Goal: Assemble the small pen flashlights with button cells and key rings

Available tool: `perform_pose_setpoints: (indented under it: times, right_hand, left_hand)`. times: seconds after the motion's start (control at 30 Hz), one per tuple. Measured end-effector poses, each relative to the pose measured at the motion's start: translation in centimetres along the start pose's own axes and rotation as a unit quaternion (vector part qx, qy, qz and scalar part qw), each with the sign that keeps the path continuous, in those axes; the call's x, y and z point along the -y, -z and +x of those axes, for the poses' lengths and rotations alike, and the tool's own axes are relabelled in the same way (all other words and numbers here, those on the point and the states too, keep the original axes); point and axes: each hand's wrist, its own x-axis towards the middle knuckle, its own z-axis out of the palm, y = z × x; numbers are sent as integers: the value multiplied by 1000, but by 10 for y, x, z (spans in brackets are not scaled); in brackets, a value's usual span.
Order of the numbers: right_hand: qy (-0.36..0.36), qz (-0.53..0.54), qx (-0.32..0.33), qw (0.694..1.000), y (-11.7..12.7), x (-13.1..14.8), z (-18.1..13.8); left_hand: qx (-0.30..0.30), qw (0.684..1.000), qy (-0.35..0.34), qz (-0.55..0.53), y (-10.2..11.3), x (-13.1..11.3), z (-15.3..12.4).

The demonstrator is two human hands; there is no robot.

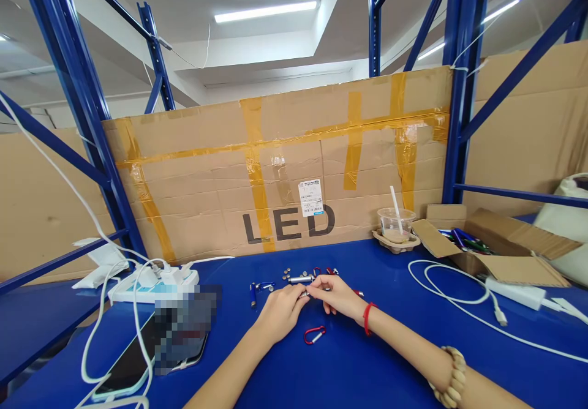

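- The left hand and the right hand meet in the middle of the blue desk.
- Between them is a small silver tube. It sits just above the desk, close to the person.
- The tube lies flat. Its long side runs from left to right, with one end at each hand.
- The left fingers are pinched on the left end of the tube. The right fingers are pinched on the right end. Most of the tube is hidden by the fingers.
- A red clip lies on the desk just in front of the hands, not touching them.
- A small blue tube lies to the left of the hands, with a blue clip beside it.
- A bunch of little silver parts lies just behind the hands.
- The right arm has a red band at the wrist and a bead bracelet further up.
- On the far left are a white power strip and a phone with white wires over it.
- On the right, a white cable loops over the desk, and an open cardboard box sits behind it.
- A plastic cup with a straw stands next to the box.
- A big cardboard wall with "LED" on it stands at the back of the desk.
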Motion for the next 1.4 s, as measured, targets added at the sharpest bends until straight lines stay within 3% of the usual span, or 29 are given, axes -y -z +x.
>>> perform_pose_setpoints:
  times: [0.43,1.0,1.4]
  right_hand:
    - [38,-12,-6,999,4,-4,3]
    - [-10,11,-14,1000,3,-2,2]
    - [-19,18,-9,1000,-1,-1,0]
  left_hand:
    - [-7,1000,-8,18,-1,2,1]
    - [9,999,-5,-35,4,1,3]
    - [-16,998,-5,-68,3,0,0]
